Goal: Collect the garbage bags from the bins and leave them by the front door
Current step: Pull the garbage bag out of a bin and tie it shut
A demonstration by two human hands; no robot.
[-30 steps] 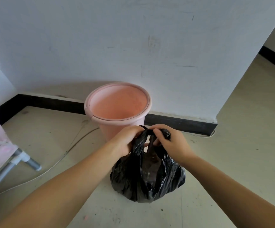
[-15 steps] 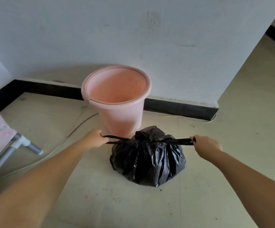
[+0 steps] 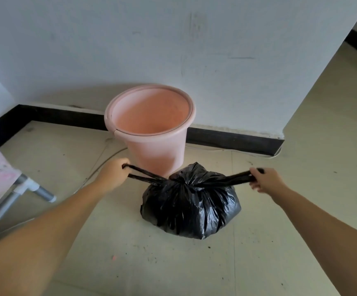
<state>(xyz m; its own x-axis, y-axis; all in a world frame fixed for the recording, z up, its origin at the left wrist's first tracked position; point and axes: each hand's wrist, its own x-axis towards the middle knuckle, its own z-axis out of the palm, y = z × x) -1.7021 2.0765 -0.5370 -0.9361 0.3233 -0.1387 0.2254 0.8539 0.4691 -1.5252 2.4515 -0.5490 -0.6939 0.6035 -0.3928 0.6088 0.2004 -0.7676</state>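
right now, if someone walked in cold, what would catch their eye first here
The black garbage bag sits on the floor in the middle, its two handles pulled taut sideways: the left hand grips one, the right hand the other, with a knot between them. Just behind it stands the pink bin against the white wall, with no liner in it.

The pale tiled floor (image 3: 130,263) carries a pink bin (image 3: 152,133) against the wall's black skirting, a knotted black bag (image 3: 191,208) just in front of it, a thin cable (image 3: 100,165) trailing left, and a grey frame leg (image 3: 43,192) at the left edge.
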